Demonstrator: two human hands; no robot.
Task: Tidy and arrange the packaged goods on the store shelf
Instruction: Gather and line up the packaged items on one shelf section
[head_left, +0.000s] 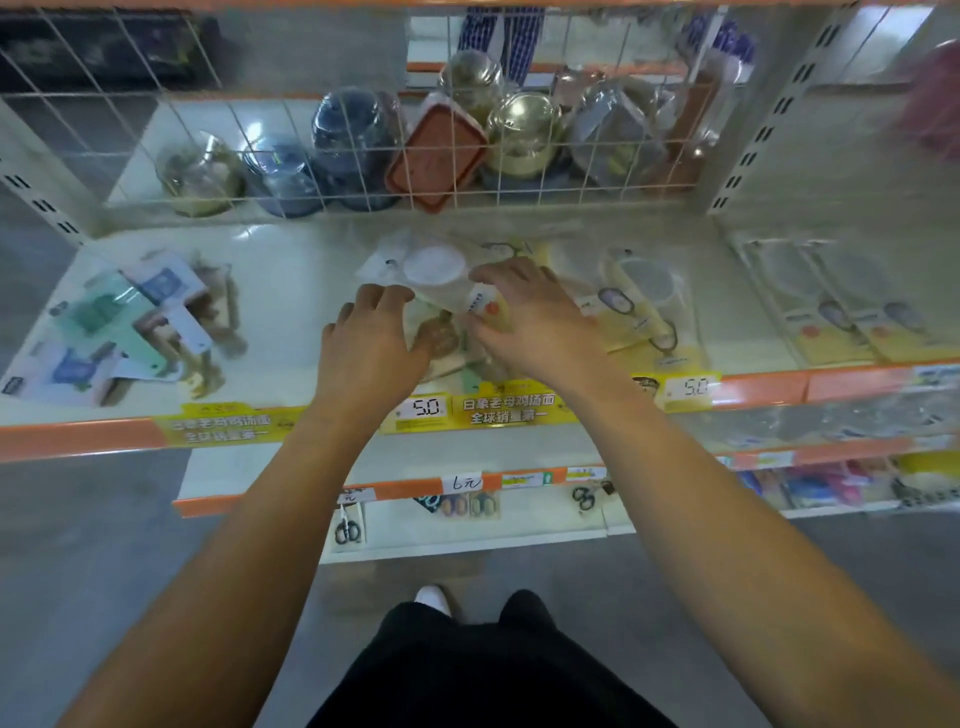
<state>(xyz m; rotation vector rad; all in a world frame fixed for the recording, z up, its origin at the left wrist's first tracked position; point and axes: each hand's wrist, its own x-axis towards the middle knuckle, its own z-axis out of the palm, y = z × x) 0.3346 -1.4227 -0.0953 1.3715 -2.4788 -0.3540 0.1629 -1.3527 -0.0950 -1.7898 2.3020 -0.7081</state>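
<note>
Two hands work over the middle of the shelf (291, 291), both reaching into a loose pile of clear-bagged goods (441, 291) that lies between them. The left hand (371, 348) rests palm down on the near left edge of the pile, fingers bent onto the plastic; whether it grips or only presses is hard to tell through the blur. The right hand (530, 317) curls its fingers around a yellow-labelled packet (488, 312) at the pile's right side and appears to hold it.

Other stock lies to either side — a scattered heap of green and blue carded packs (104, 332) at the left, flat yellow-backed packets (639, 312) to the right, and a neater row (841, 317) further right still. Price tags (423, 408) line the shelf's front edge.

These packets look light and thin, with slick, floppy film around stiffer card backing and small hard items inside. They will likely slide over one another and sag if lifted by a corner. Better to take each by the card edge or label end, thumb on top and fingers beneath, or to square the whole pile by pressing both palms in from its sides.
</note>
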